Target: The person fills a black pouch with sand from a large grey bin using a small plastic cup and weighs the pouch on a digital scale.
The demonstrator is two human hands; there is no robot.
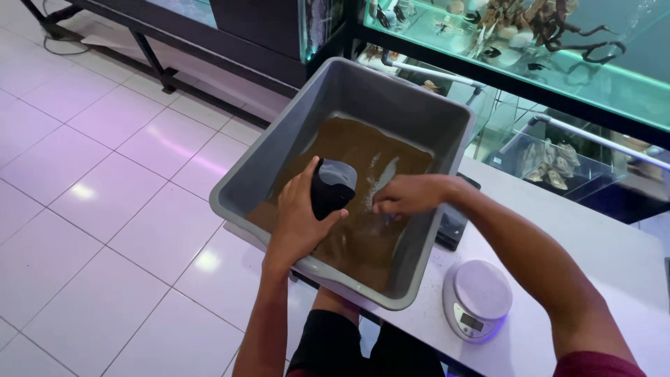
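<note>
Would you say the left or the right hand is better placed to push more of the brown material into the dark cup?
Probably the right hand: it is free, fingers down on the brown material in the grey tub, beside the cup's mouth. The left hand is busy gripping the dark cup.

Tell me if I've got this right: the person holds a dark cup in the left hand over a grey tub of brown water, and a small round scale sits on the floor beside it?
Not quite. The head view shows the small round scale on the white table, right of the grey tub, not on the floor. The rest holds: the left hand grips the dark cup over the brown water.
</note>
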